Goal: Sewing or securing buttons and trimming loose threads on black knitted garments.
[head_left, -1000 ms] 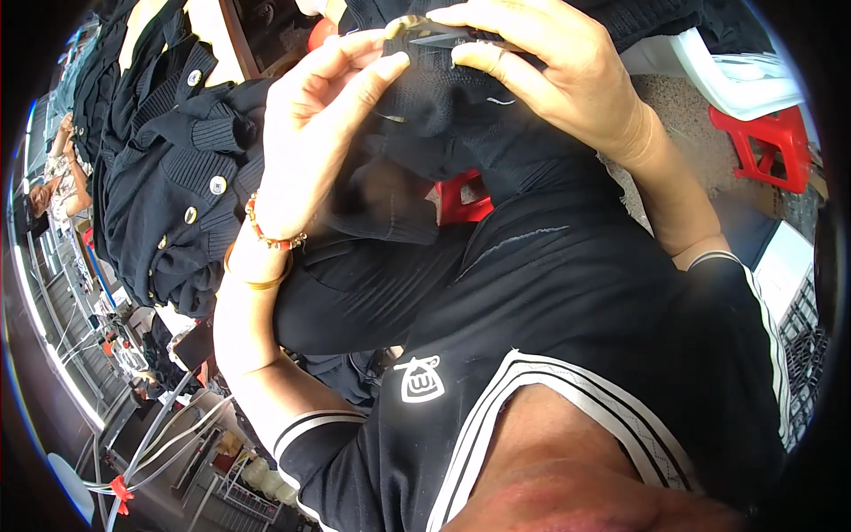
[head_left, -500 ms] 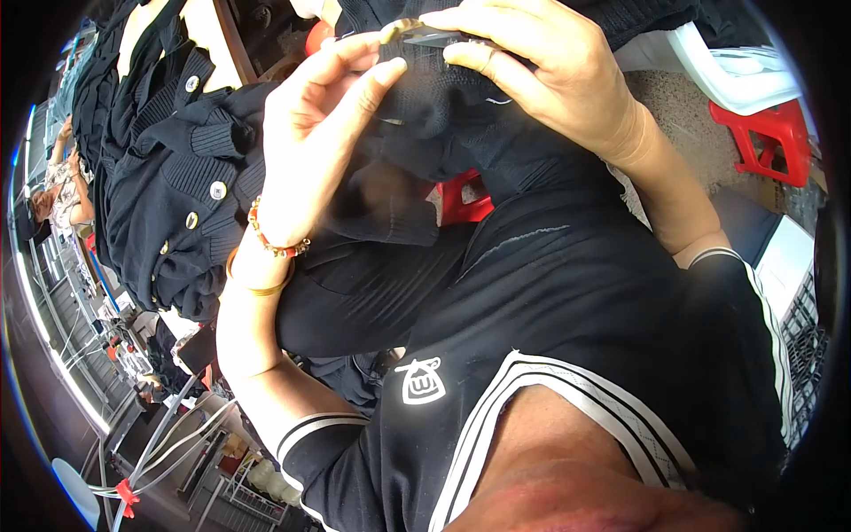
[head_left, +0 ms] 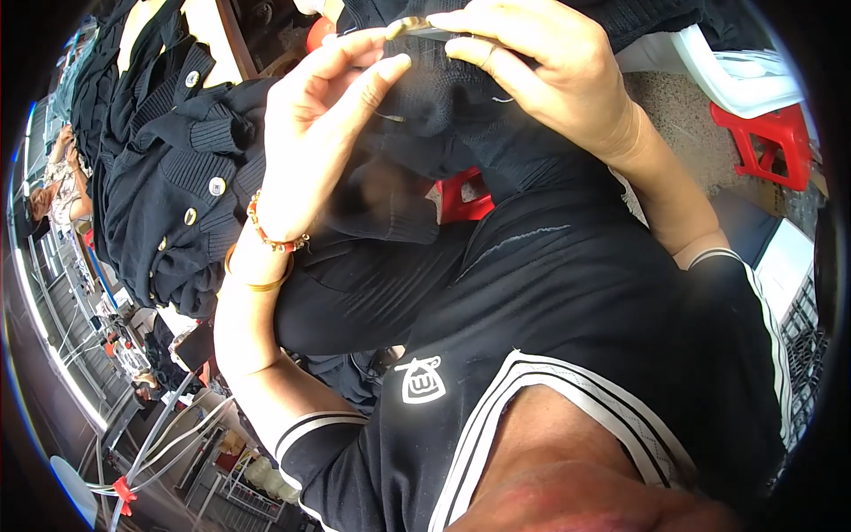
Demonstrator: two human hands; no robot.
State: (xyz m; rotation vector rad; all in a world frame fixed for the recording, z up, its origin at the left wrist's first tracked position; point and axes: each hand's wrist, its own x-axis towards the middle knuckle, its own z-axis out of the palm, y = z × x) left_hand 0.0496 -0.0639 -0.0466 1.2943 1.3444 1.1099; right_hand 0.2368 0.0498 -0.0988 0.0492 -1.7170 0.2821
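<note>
At the top middle a small, curved, yellowish-brown piece [head_left: 408, 25] spans the gap between my hands; its kind I cannot make out. My left hand [head_left: 310, 120] has its index fingertip against the piece's left end, thumb bent just below. From the other side my right hand [head_left: 554, 75] grips with finger and thumb, where a thin greyish edge shows beside the piece. Under the fingers hangs a black knit garment [head_left: 425, 93], with a short light thread near each hand. A dark knit sleeve [head_left: 394, 217] drapes over my lap.
Black cardigans with round light buttons [head_left: 217, 186] lie heaped at the left. Red plastic stools stand at the right [head_left: 771, 146] and beneath the garment [head_left: 465, 195]. A white plastic tub [head_left: 740, 75] is at the upper right. Another person [head_left: 66, 191] sits at far left.
Both hands have shifted very slightly to the right, with the curved piece still between them. The pale thread beside the left thumb shows more clearly. Otherwise the pose is the same.
</note>
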